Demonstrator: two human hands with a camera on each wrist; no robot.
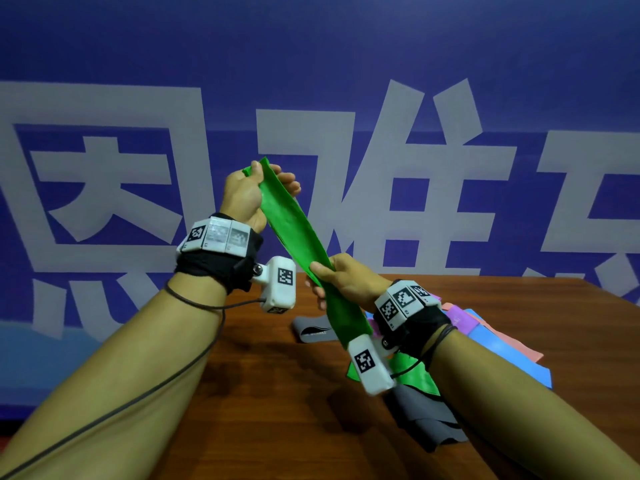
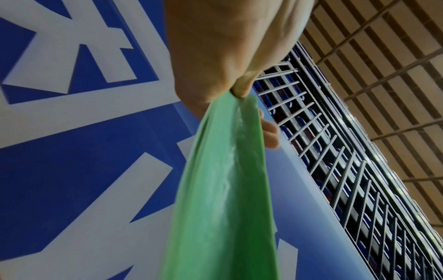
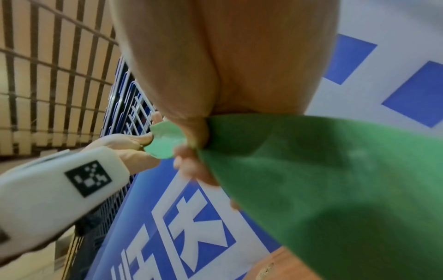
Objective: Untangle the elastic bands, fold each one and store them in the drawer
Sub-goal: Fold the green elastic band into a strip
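Note:
A green elastic band (image 1: 294,230) stretches slantwise in the air above the table. My left hand (image 1: 258,188) pinches its upper end, thumb against fingers. My right hand (image 1: 332,275) grips the band lower down, and its tail hangs past my wrist onto the pile. In the left wrist view the green band (image 2: 225,189) runs down from my pinching fingertips (image 2: 239,89). In the right wrist view the green band (image 3: 323,170) passes through my right hand (image 3: 196,144), and my left hand (image 3: 134,144) holds the far end. No drawer is in view.
On the brown wooden table (image 1: 277,393) lie a grey band (image 1: 313,329), another grey band (image 1: 426,420), and pink, purple and blue bands (image 1: 491,337) beside my right wrist. A blue banner with large white characters (image 1: 104,168) stands behind.

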